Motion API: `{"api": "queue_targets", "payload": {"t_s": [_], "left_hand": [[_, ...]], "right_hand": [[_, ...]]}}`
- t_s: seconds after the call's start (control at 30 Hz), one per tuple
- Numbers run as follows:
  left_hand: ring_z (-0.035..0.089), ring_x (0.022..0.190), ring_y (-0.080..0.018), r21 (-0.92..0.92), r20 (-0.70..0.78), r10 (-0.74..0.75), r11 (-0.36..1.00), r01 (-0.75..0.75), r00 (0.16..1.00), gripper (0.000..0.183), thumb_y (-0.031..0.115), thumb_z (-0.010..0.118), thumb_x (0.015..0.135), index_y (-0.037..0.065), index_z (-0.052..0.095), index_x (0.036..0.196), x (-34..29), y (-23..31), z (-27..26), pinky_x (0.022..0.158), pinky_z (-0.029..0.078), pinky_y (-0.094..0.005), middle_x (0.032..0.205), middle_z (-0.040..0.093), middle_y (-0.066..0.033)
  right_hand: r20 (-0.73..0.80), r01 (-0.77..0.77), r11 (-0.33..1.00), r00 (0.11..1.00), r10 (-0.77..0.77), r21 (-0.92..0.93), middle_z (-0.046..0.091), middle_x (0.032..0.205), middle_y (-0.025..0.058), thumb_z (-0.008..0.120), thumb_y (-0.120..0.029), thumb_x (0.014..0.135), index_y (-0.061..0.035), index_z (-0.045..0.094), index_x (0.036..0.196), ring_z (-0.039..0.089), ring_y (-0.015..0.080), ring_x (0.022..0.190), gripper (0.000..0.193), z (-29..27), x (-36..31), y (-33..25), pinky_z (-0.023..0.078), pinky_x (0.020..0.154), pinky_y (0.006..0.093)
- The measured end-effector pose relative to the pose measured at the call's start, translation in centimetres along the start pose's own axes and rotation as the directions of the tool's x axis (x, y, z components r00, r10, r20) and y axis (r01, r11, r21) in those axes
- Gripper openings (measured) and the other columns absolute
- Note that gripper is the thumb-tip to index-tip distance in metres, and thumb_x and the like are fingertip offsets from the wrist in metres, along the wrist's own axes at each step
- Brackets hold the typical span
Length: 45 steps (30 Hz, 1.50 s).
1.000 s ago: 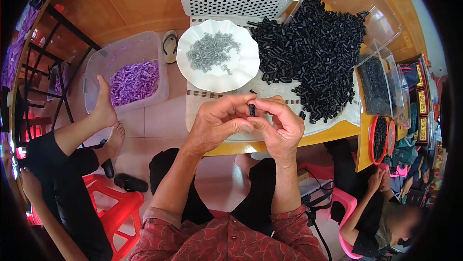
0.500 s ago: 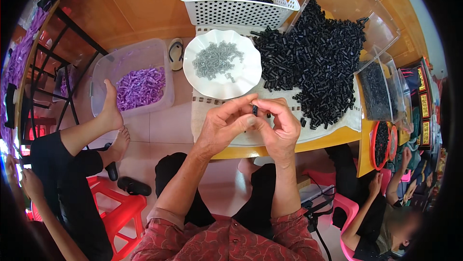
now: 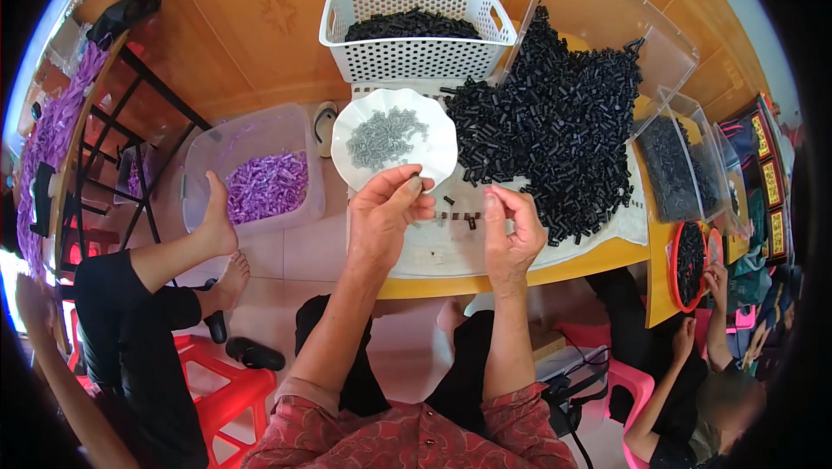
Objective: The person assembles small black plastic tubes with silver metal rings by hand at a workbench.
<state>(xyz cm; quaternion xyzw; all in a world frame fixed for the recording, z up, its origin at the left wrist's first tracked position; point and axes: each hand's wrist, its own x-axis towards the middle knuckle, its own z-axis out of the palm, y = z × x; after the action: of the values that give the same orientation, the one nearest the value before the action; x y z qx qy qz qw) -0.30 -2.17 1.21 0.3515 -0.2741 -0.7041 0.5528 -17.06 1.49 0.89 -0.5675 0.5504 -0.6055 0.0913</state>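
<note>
"Head view: what do our hands hold?"
"Our left hand pinches a small dark piece, mid-frame; whether our right hand grips anything between bent fingers, we can't tell."

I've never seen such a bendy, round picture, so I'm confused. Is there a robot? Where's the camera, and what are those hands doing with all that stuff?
No robot here: these are a person's own bare hands. The camera is worn on their head, looking down, and its very wide lens makes straight edges look curved.

On the yellow table lies a pale cloth. There's a wavy white plate with little clear pieces, and a big heap of small black pieces. Behind the plate is a white basket full of holes.

The left hand seems to pinch a small dark thing, mostly hidden. I can't tell whether the right hand holds anything.
</note>
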Motion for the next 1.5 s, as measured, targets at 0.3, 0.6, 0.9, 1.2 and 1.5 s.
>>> {"api": "queue_targets", "payload": {"t_s": [0.3,0.6,0.9,1.2,1.5], "left_hand": [[0.065,0.074,-0.0205,0.008,0.235,0.144,0.989,-0.151,0.961,0.013,0.006,0.060,0.090,-0.005,0.061,0.098,14.7,7.0,6.1,0.071,0.055,-0.0315,0.082,0.064,-0.0119],[0.066,0.079,-0.0220,0.175,0.076,0.271,0.944,-0.280,0.960,0.032,0.013,0.060,0.094,-0.012,0.057,0.112,9.8,6.1,6.7,0.070,0.057,-0.0314,0.097,0.066,-0.0187],[0.065,0.072,-0.0134,0.342,-0.059,0.188,0.926,-0.157,0.980,0.022,0.008,0.058,0.094,-0.007,0.062,0.109,0.0,0.2,1.5,0.065,0.056,-0.0265,0.094,0.068,-0.0132],[0.064,0.072,-0.0112,0.336,0.006,0.089,0.938,-0.085,0.996,0.018,0.005,0.059,0.093,-0.005,0.064,0.107,-0.8,0.9,-0.1,0.063,0.054,-0.0237,0.091,0.068,-0.0107],[0.063,0.071,-0.0098,0.375,0.042,0.047,0.925,-0.060,0.998,0.017,0.006,0.060,0.092,-0.003,0.064,0.106,-0.8,0.9,-0.9,0.064,0.054,-0.0237,0.089,0.068,-0.0078]], "right_hand": [[-0.188,0.060,0.971,0.976,-0.106,-0.232,0.066,0.081,0.0083,0.066,0.005,0.083,-0.0002,0.067,0.092,0.057,0.0170,0.064,0.011,-1.4,0.4,1.1,0.047,0.055,0.0269],[-0.249,-0.104,0.976,0.967,0.055,-0.191,0.066,0.083,0.0081,0.067,-0.001,0.085,-0.0013,0.069,0.093,0.059,0.0143,0.064,0.008,-3.5,0.9,2.8,0.047,0.053,0.0253],[0.017,-0.097,0.983,0.995,0.100,-0.157,0.064,0.078,0.0083,0.067,0.002,0.082,-0.0018,0.068,0.091,0.059,0.0170,0.065,0.010,-2.0,0.5,2.2,0.048,0.056,0.0269],[0.170,-0.030,0.970,0.983,0.072,-0.240,0.063,0.079,0.0063,0.070,0.002,0.075,-0.0043,0.068,0.086,0.059,0.0223,0.073,0.013,-0.1,0.4,1.1,0.048,0.062,0.0318],[0.318,0.170,0.867,0.948,-0.014,-0.468,0.057,0.085,0.0042,0.073,-0.006,0.072,-0.0071,0.070,0.084,0.054,0.0241,0.083,0.013,2.5,-0.1,-0.3,0.043,0.072,0.0374]]}}
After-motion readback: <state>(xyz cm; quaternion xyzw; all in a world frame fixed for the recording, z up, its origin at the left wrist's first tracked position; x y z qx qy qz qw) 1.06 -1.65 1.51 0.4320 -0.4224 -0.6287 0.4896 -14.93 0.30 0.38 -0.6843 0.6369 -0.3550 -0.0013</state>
